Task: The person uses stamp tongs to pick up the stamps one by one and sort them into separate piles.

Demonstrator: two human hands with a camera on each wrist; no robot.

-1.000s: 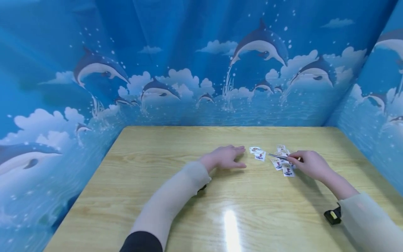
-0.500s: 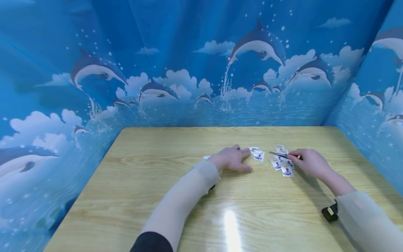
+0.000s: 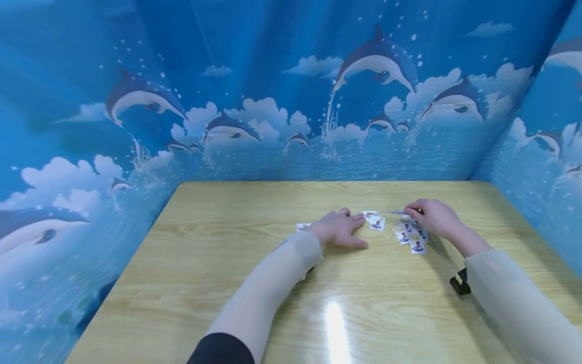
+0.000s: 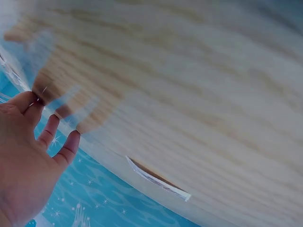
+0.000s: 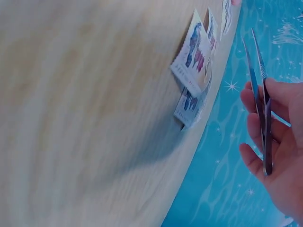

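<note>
My right hand (image 3: 434, 218) pinches a pair of metal tweezers (image 5: 267, 142), whose two tips stand apart. In the head view they point left, reaching the edge of a small overlapping group of postage stamps (image 3: 376, 225). My left hand (image 3: 340, 228) rests with spread fingers, one fingertip at the left edge of that group. In the left wrist view its fingers (image 4: 68, 149) meet the tabletop. Below my right hand lies a larger cluster of several stamps (image 3: 417, 243), partly overlapping; the right wrist view shows perforated edges on one stamp (image 5: 193, 54).
A single stamp (image 3: 302, 227) lies left of my left wrist, partly covered by it, and shows edge-on in the left wrist view. The wooden table (image 3: 218, 283) ends at a blue dolphin-print curtain (image 3: 263, 116) behind and at both sides.
My left hand has moved right to the small stamp group, uncovering a stamp behind its wrist. My right hand has shifted away from me and left, bringing the tweezers' tips to that group.
</note>
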